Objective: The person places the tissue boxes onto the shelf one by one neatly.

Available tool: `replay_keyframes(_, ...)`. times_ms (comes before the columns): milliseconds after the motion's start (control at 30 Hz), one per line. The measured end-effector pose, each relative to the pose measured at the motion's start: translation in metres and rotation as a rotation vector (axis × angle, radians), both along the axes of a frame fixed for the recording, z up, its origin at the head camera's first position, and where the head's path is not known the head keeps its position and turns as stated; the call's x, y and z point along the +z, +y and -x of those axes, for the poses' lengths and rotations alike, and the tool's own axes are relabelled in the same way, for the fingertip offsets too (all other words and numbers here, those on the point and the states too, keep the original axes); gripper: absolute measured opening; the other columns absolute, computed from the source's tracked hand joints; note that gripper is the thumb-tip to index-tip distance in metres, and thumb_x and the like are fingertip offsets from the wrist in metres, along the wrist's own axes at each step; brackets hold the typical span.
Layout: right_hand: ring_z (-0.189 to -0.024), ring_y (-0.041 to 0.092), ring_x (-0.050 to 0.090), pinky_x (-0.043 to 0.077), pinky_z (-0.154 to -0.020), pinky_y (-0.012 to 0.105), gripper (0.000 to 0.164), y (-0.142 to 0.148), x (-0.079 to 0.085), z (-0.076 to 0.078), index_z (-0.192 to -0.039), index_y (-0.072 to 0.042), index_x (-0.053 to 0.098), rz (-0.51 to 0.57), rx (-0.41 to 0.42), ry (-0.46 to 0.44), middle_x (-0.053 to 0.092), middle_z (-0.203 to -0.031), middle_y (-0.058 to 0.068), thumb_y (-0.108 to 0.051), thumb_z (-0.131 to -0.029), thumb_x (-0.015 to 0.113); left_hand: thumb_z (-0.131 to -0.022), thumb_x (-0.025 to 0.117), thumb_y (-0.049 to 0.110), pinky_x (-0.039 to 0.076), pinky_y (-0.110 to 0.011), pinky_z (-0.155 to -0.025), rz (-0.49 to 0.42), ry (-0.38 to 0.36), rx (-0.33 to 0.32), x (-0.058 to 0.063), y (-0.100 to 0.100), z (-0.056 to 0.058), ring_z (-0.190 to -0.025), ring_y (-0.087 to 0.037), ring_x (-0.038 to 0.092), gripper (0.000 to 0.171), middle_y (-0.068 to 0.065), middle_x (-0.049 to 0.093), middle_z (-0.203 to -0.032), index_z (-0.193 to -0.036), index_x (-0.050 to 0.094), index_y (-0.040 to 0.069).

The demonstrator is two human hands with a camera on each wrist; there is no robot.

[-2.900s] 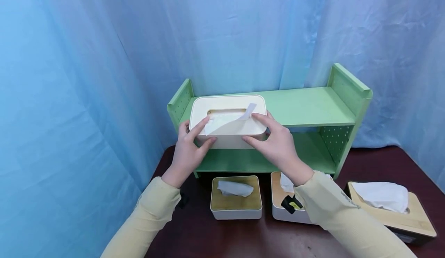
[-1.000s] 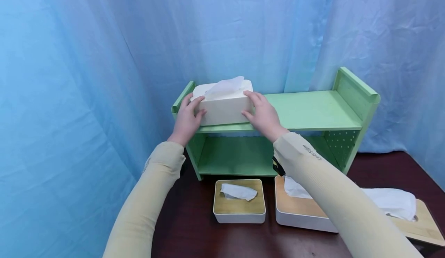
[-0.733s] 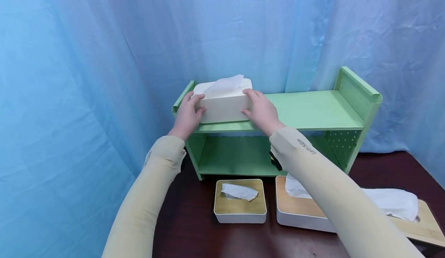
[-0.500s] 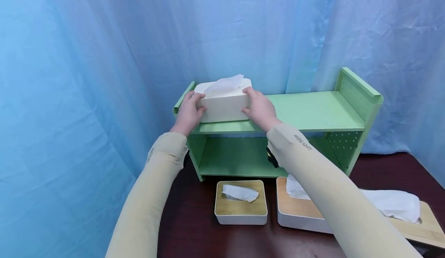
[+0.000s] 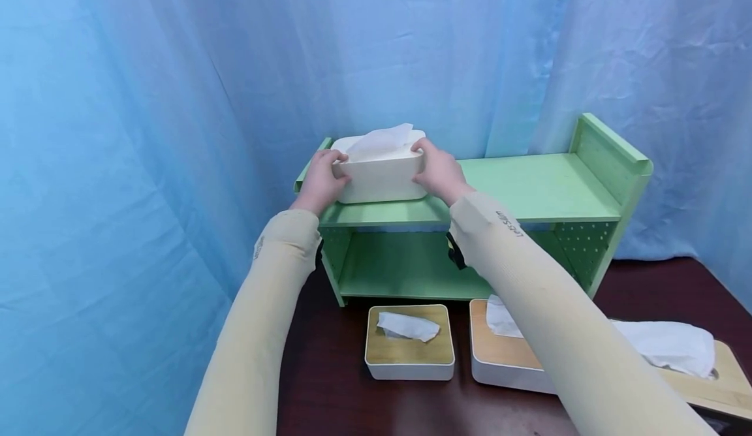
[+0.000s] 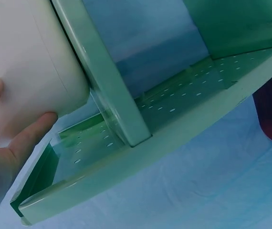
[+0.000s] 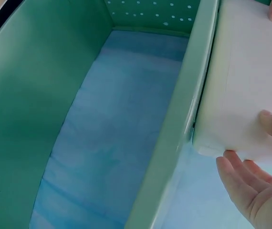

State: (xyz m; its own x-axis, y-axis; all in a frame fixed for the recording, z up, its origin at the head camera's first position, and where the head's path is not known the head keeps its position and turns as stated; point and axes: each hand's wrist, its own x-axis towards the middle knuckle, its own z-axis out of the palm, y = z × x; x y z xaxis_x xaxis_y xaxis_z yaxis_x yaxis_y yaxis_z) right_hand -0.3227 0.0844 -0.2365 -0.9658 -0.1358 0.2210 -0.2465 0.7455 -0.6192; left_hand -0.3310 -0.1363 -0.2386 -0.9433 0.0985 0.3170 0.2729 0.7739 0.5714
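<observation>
A white tissue box (image 5: 382, 181) with a tissue (image 5: 380, 142) sticking out of its top stands at the left end of the green shelf's top board (image 5: 529, 185). My left hand (image 5: 320, 178) grips its left end, thumb on the front face and fingers at the top edge and side. From the other end my right hand (image 5: 442, 173) holds it the same way. In the right wrist view the fingertips (image 7: 230, 155) meet the box's end and the thumb lies on its front. Both wrist views show the box's base right at the board.
The lower board (image 5: 411, 282) lies under the top one, between perforated side panels (image 5: 581, 247). On the dark table (image 5: 329, 384) stand a small wood-topped tissue box (image 5: 408, 354), a larger one (image 5: 505, 351) partly behind the right sleeve, and another (image 5: 728, 380) at far right. Blue curtains (image 5: 411, 44) hang behind.
The white tissue box went from tilted in front of the shelf to upright on its top board. Over the last second it shifted slightly backward and right, both hands still holding it.
</observation>
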Motion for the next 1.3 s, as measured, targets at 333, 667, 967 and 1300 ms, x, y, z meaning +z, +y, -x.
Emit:
replay_keyframes(333, -0.120, 0.035, 0.049, 0.041, -0.098, 0.047, 0.058, 0.000, -0.004, -0.001, -0.141, -0.013, 0.037, 0.062, -0.007, -0.015, 0.048, -0.138, 0.020, -0.007, -0.089, 0.061, -0.092, 0.060, 0.007, 0.035, -0.042, -0.109, 0.003, 0.013, -0.010, -0.003, -0.001, 0.000, -0.140, -0.030, 0.029, 0.042, -0.015, 0.031, -0.151, -0.133, 0.052, 0.006)
replay_keyframes(667, -0.123, 0.034, 0.045, 0.041, -0.096, 0.048, 0.063, 0.001, -0.011, -0.015, -0.147, -0.015, 0.031, 0.132, 0.028, 0.000, 0.040, -0.144, 0.018, -0.016, -0.091, 0.060, -0.094, 0.058, 0.015, 0.036, -0.045, -0.107, 0.041, 0.083, -0.021, -0.010, -0.002, -0.018, -0.139, -0.034, 0.030, 0.053, -0.020, 0.024, -0.151, -0.144, 0.039, 0.014)
replay_keyframes(967, -0.108, 0.034, 0.056, 0.050, -0.082, 0.045, 0.058, 0.005, -0.024, -0.033, -0.145, -0.016, 0.036, 0.145, 0.077, 0.084, 0.043, -0.140, 0.019, -0.014, -0.091, 0.058, -0.093, 0.060, 0.011, 0.036, -0.045, -0.107, -0.040, 0.161, -0.049, -0.020, -0.004, -0.036, -0.138, -0.033, 0.030, 0.053, -0.019, 0.026, -0.150, -0.142, 0.041, 0.012)
replay_keyframes(1300, -0.107, 0.032, 0.059, 0.052, -0.084, 0.044, 0.054, 0.004, -0.046, -0.054, -0.142, -0.011, 0.041, 0.213, 0.189, 0.126, 0.043, -0.140, 0.018, -0.012, -0.092, 0.059, -0.091, 0.059, 0.005, 0.036, -0.045, -0.107, -0.095, 0.239, -0.114, -0.039, 0.000, -0.046, -0.131, -0.031, 0.041, 0.045, -0.019, 0.042, -0.140, -0.136, 0.048, 0.005)
